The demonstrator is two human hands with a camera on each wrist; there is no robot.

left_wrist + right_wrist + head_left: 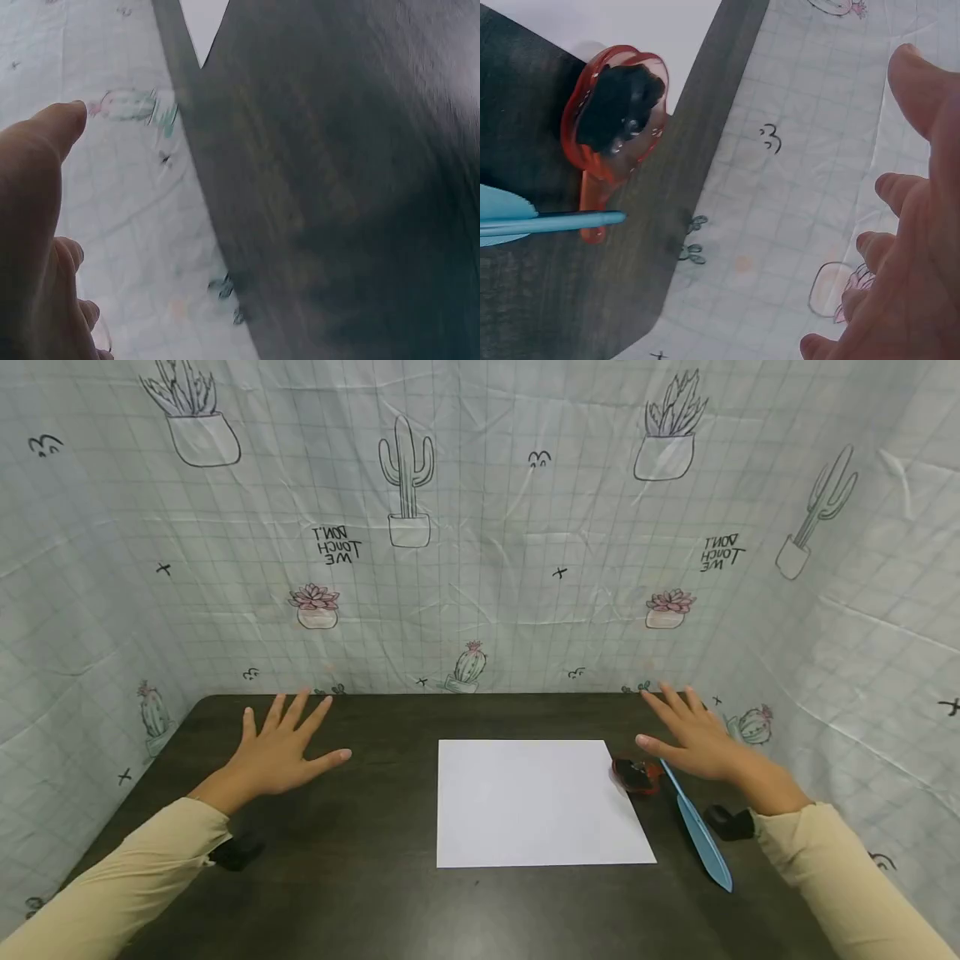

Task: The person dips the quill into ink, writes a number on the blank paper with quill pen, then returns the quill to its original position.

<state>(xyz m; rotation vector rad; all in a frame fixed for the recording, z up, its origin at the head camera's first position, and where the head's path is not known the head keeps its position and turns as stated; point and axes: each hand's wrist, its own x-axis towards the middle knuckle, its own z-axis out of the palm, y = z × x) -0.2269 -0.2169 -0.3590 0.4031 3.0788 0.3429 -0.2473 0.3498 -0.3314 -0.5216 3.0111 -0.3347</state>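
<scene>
My left hand (273, 756) hovers over the left part of the table with its fingers spread, holding nothing. My right hand (697, 739) is also spread and empty, above the far right of the table. Between the hands, a white sheet of paper (532, 802) lies flat. At the sheet's right edge sits a small red see-through dish with a handle (615, 112), with a dark, shiny substance in it. A light-blue feather-shaped quill (701, 835) lies beside the dish, below the right hand; its thin shaft crosses the dish's handle in the right wrist view.
The dark wooden table (360, 877) ends at the back against a pale cloth (495, 568) printed with cacti, which also hangs on both sides. Black straps (729, 823) show at both wrists.
</scene>
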